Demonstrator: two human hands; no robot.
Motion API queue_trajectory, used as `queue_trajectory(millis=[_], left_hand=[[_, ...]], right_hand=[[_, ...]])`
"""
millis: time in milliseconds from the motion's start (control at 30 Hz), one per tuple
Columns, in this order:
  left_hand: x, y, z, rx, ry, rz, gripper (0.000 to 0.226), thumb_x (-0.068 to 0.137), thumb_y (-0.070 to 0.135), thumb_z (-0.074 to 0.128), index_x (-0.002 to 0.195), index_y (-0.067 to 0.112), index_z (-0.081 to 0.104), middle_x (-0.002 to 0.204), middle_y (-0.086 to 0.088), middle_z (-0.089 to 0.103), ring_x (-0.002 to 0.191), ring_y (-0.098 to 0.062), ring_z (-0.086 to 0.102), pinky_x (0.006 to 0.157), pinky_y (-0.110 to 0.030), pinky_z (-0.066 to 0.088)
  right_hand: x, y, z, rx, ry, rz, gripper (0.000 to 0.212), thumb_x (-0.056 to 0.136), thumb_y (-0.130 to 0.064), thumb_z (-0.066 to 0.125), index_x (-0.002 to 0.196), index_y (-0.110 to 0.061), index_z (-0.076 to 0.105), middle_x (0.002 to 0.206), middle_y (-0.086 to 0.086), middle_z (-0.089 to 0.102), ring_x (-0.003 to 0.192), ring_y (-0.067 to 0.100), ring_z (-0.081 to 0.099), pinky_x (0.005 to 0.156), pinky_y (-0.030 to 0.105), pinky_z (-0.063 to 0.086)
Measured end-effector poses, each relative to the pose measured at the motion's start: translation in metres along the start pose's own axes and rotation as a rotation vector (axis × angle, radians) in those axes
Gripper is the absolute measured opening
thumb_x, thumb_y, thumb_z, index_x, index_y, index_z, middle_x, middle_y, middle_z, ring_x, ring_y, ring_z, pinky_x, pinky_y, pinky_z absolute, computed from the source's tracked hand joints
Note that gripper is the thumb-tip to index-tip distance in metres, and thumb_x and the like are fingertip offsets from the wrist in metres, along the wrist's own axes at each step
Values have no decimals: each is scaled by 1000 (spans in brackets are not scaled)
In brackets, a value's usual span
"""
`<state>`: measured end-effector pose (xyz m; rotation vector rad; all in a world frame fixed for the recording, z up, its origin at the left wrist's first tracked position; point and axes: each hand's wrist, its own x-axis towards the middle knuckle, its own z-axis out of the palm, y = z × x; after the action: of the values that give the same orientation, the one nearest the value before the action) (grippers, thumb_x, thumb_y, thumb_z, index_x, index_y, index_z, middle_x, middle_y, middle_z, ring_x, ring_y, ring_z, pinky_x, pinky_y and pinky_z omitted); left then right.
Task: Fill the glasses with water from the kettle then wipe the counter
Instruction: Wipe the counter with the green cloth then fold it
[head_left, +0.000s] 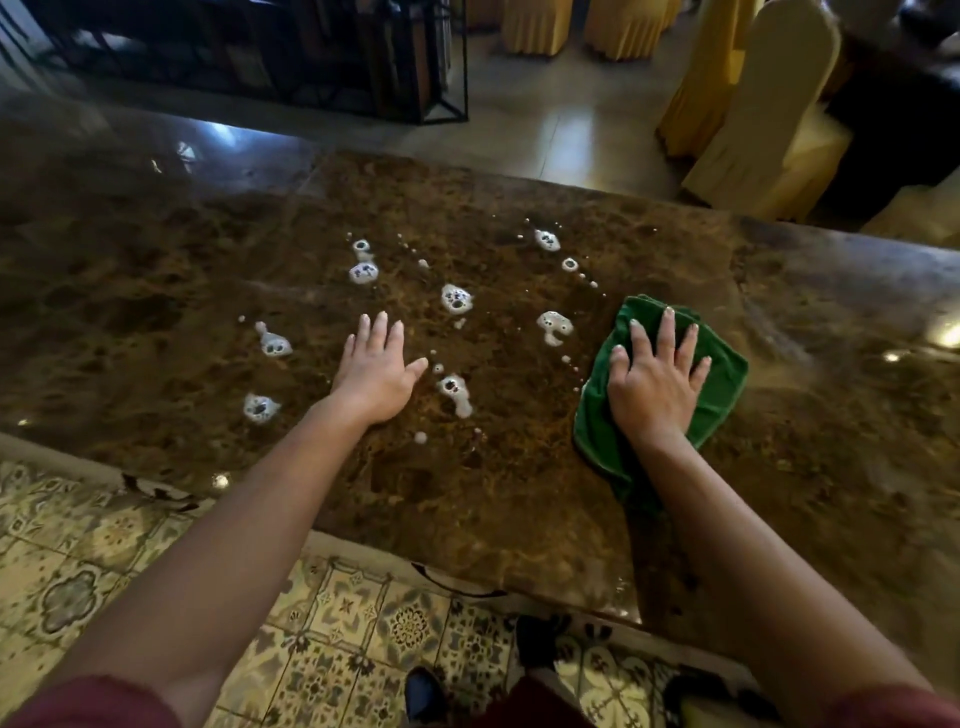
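Counter of polished brown marble (493, 493), glossy and mottled, fills the middle of the view, with its rounded near edge above a patterned tile floor (332, 623). No glasses and no kettle are in sight, so the filling seems to be done with and the wiping step looks to be the one in hand.

Nearest on the stone, the right hand (655, 384) lies flat on a green, soft, napped cloth (722, 384), fingers straight and spread, pressing it down and not gripping it. The cloth is bunched in loose folds, with a corner trailing back toward the near edge. The left hand (376, 371) rests flat on bare marble well to the left, fingers straight and released, holding nothing.

Between and beyond the hands sit white foamy blobs (456, 299), bubbly and irregular, with trails of small droplets; none looks smeared yet. The next move probably calls for sweeping the cloth leftward and away through the foam, keeping the palm pressure even so the suds are gathered, not spread about.

Farther off stand chairs in pale yellow fabric covers (769, 119) and a dark metal-framed rack (311, 62).
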<state>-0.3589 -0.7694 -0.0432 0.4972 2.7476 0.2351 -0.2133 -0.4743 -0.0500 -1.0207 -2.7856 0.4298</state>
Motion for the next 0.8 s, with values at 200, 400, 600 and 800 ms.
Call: queue_trajectory(millis=[200, 400, 600, 800], left_hand=[[-4, -6, 2, -7, -25, 49, 76, 106, 56, 24, 162, 13, -4, 169, -8, -19, 154, -23, -23, 125, -43, -11], [-1, -6, -1, -4, -41, 54, 77, 106, 55, 27, 162, 13, -4, 169, -9, -19, 154, -24, -22, 125, -45, -11], [4, -1, -5, -33, -57, 36, 81, 104, 53, 37, 162, 12, -2, 169, -10, -18, 154, -26, -21, 124, -47, -10], [6, -2, -2, -52, -68, 21, 82, 104, 53, 39, 162, 15, -5, 168, -7, -22, 152, -23, -27, 124, -47, -13]], right_hand=[[-84, 1, 19, -22, 34, 111, 64, 107, -51, 32, 165, -24, 29, 178, 7, 1, 164, 28, -4, 131, 52, -1], [-63, -10, 21, -87, -55, 77, 73, 103, -60, 21, 168, -28, 15, 178, 7, 0, 163, 30, -7, 131, 52, -4], [21, -44, 26, -48, -111, -22, 75, 101, -70, 16, 167, -35, 15, 178, 5, 0, 163, 33, -5, 130, 56, -3], [121, -83, 36, -13, -125, -122, 77, 99, -73, 20, 166, -36, 22, 178, 3, 1, 163, 35, -1, 129, 58, 1]])
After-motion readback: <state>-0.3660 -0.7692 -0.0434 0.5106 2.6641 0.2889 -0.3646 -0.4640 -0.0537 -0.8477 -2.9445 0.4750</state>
